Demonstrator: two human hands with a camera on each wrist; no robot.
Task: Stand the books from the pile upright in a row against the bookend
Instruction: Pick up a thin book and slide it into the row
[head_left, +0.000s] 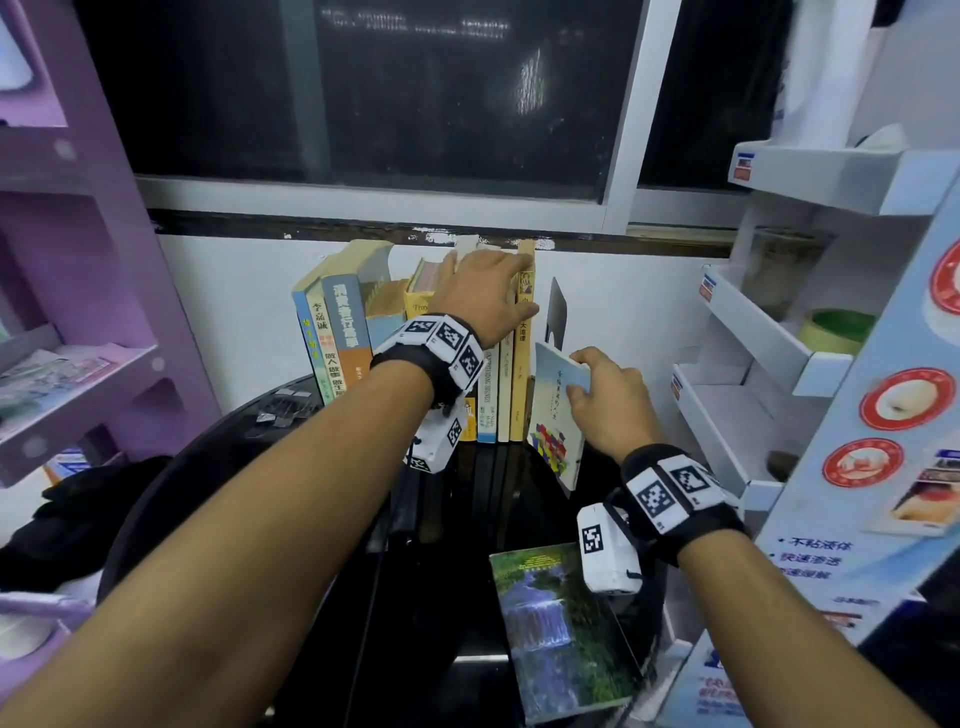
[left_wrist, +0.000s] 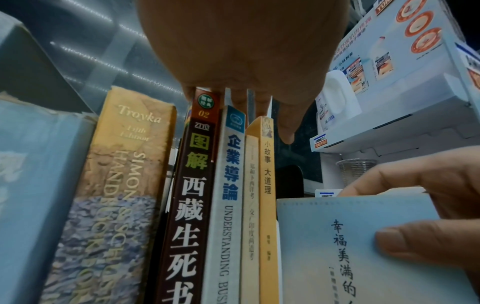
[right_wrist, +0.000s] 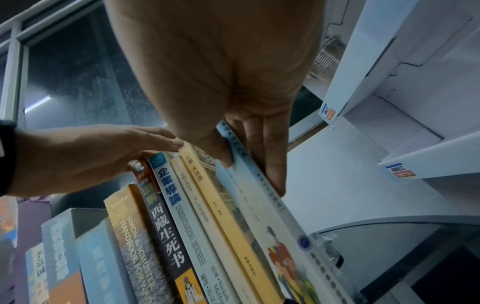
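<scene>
Several books stand upright in a row (head_left: 498, 395) on the black round table (head_left: 441, 597), against the white wall. My left hand (head_left: 488, 291) lies over their tops with straight fingers, thumb beside the yellow book (left_wrist: 267, 205). My right hand (head_left: 608, 400) grips a light blue book (head_left: 556, 415), thumb on the front cover, fingers behind. That book leans tilted between the yellow book (right_wrist: 221, 205) and the black bookend (head_left: 557, 312). A book with a waterfall cover (head_left: 561, 629) lies flat near the table's front edge.
A purple shelf unit (head_left: 78, 364) stands at the left. White cardboard display shelves (head_left: 753, 338) crowd the right, close to the bookend, with a green tape roll (head_left: 836, 332) on one. A dark window is behind. Black cloth (head_left: 62, 525) lies low at the left.
</scene>
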